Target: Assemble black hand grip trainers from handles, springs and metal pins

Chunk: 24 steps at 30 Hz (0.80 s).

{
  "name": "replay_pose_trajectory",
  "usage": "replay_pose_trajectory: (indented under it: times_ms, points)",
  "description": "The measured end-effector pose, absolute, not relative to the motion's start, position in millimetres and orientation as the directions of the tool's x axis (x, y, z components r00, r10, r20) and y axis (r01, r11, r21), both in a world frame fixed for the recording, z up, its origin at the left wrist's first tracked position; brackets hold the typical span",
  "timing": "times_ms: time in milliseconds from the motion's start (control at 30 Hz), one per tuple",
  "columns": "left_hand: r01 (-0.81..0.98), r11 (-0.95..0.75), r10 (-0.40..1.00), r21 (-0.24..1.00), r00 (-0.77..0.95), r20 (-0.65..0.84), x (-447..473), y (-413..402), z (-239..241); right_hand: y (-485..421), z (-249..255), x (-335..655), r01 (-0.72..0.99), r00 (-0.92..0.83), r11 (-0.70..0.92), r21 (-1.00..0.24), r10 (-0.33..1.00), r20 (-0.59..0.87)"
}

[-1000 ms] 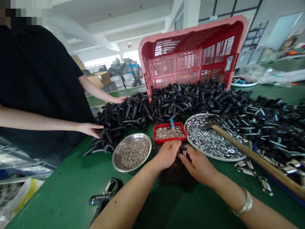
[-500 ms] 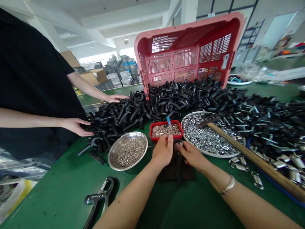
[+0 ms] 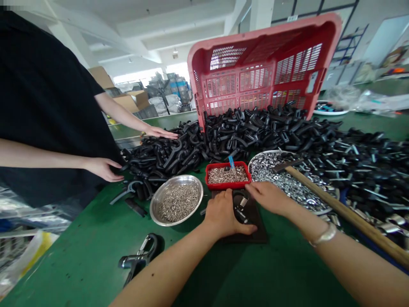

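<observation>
A black hand grip with a coil spring [image 3: 243, 202] lies on a dark plate [image 3: 255, 228], partly covered by my left hand. My left hand [image 3: 222, 215] is open over it, thumb stretched out to the right and fingers pointing forward; its palm hides most of the handles. Just to the right, my right hand [image 3: 270, 197] is open with its fingers extended leftward, close to the front right corner of a red tray [image 3: 228, 185] of small metal pins. Its thumb is hidden. Another hand grip [image 3: 140, 258] with a spring lies to the left on the green table.
A metal bowl [image 3: 155, 209] of small parts stands left. Beside the red tray sits a round tray of shiny parts [image 3: 271, 181], with a hammer [image 3: 319, 194] across it. Black handles [image 3: 243, 132] pile before a tipped red crate [image 3: 265, 42]. A co-worker's hands [image 3: 104, 169] are at left.
My hands have moved apart. The left has spread over the hand grip, which has turned on the plate. My right hand has let go and shifted up and right. The view has moved slightly.
</observation>
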<state>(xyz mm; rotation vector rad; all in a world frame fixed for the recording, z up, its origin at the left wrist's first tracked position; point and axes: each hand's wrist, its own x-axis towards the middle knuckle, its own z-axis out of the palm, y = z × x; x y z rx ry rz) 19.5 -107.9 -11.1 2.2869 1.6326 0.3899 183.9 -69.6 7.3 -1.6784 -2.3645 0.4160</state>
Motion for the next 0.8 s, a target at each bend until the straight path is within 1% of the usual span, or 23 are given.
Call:
replay_pose_trajectory:
  times_ms: [33,67,100,133,233,300,367,433,500,567,600,633,700,800]
  points:
    - [0.857,-0.355,0.929,0.373,0.368,0.040,16.9,-105.7,-10.2,-55.7,12.9,183.5,0.928,-0.315,0.324,-0.183,0.946,0.077]
    - [0.846,-0.405,0.907,0.347,0.419,0.038,15.5,-103.6,-9.9,-41.3,17.3,181.6,0.944,-0.308,0.318,-0.085,0.945,0.112]
    - [0.836,-0.446,0.887,0.321,0.461,0.032,15.3,-101.5,-10.1,-27.0,20.2,178.4,0.949,-0.310,0.315,-0.030,0.944,0.113]
    - [0.830,-0.473,0.872,0.294,0.489,0.021,15.9,-99.5,-10.8,-13.6,21.5,174.0,0.948,-0.317,0.319,-0.006,0.945,0.086]
    - [0.833,-0.505,0.851,0.225,0.525,-0.034,18.0,-95.1,-12.7,16.3,17.9,158.1,0.948,-0.318,0.318,0.025,0.948,-0.003]
    - [0.827,-0.526,0.833,0.198,0.548,-0.072,15.8,-93.5,-11.4,26.0,12.2,150.1,0.951,-0.306,0.307,0.034,0.952,-0.031]
    - [0.805,-0.559,0.806,0.199,0.584,-0.098,9.7,-89.9,-7.1,29.1,7.0,147.7,0.954,-0.297,0.298,0.030,0.954,-0.037]
    - [0.793,-0.560,0.801,0.239,0.592,-0.091,1.3,-79.8,-0.9,28.4,3.4,151.5,0.955,-0.297,0.297,0.016,0.954,-0.028]
    - [0.845,-0.465,0.869,0.264,0.492,-0.043,-6.6,-60.9,5.0,26.5,1.6,159.3,0.950,-0.311,0.311,-0.005,0.950,-0.009]
    - [0.937,-0.264,0.962,0.227,0.274,-0.010,-10.9,-35.5,8.9,24.7,0.8,167.5,0.943,-0.332,0.333,-0.027,0.943,0.014]
    - [0.958,-0.203,0.976,0.203,0.214,-0.034,-11.3,-22.3,9.6,23.9,0.6,170.9,0.938,-0.344,0.344,-0.034,0.939,0.022]
    - [0.967,-0.177,0.979,0.182,0.193,-0.072,-10.3,-9.8,9.5,23.1,0.4,173.5,0.934,-0.353,0.354,-0.037,0.935,0.028]
    - [0.964,-0.199,0.968,0.174,0.221,-0.121,-5.5,10.2,6.8,20.9,-0.1,176.8,0.928,-0.370,0.371,-0.037,0.928,0.035]
    - [0.946,-0.256,0.951,0.197,0.283,-0.124,4.1,25.4,-1.8,15.7,-0.9,178.4,0.919,-0.393,0.394,-0.023,0.918,0.045]
